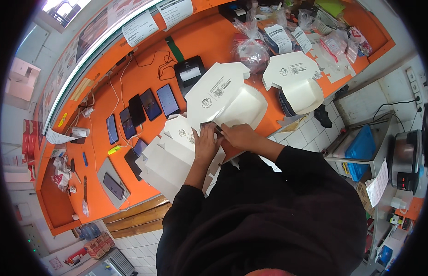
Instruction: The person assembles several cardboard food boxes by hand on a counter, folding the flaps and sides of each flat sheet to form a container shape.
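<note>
A white paper food box [244, 108] with its lid raised lies on the orange counter in front of me. Both hands meet at its near left corner, where a small dark edge shows between them. My left hand [207, 141] is closed on the box's corner flap, fingers pointing away from me. Beside it, my right hand [237, 136] pinches the same corner from the right. The fingertips partly hide what lies between them. Under my left wrist are flat, unfolded white cartons [165, 161]. A second open box [302, 95], dark outside, stands to the right.
Several phones [149, 105] and a black receipt printer [190, 73] lie beyond the boxes. A grey tablet [112, 181] with a phone on it is at the left. Knotted clear plastic bags [250, 48] and paper slips [278, 39] crowd the far right. Charging cables cross the counter.
</note>
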The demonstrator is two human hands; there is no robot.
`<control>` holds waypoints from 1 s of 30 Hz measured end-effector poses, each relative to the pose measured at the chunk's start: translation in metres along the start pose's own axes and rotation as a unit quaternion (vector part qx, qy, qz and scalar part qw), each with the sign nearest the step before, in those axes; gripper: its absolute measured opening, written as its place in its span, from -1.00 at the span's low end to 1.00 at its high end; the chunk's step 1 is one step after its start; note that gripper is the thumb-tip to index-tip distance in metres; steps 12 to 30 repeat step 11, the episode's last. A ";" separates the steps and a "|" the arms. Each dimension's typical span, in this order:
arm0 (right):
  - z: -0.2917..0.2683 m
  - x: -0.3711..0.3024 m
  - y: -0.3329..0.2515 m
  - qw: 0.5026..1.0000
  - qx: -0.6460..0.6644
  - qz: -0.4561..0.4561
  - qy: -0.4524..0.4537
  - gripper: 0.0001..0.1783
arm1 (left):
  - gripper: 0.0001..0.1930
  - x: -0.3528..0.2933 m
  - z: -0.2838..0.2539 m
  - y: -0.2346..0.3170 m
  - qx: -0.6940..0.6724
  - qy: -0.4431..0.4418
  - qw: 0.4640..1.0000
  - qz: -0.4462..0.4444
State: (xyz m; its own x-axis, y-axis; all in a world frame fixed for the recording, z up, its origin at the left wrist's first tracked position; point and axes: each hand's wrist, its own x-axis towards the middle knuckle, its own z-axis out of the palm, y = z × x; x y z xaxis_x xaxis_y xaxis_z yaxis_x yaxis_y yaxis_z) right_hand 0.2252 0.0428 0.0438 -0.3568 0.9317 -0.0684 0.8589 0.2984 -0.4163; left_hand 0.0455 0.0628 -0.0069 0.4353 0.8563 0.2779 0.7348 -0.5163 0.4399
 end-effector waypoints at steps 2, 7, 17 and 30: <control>-0.012 0.001 0.019 0.998 0.035 -0.023 0.046 -0.74 | -0.59 -0.001 -0.011 0.013 0.012 -0.016 1.000 0.011; -0.046 0.033 0.093 0.932 -0.045 0.108 0.343 -0.66 | -0.52 -0.006 -0.006 0.014 0.017 -0.068 0.997 0.012; -0.062 0.045 0.116 0.945 0.082 0.317 0.009 -0.57 | -0.53 -0.001 0.001 0.010 -0.015 -0.020 0.998 0.054; -0.062 0.045 0.116 0.945 0.082 0.317 0.009 -0.57 | -0.53 -0.001 0.001 0.010 -0.015 -0.020 0.998 0.054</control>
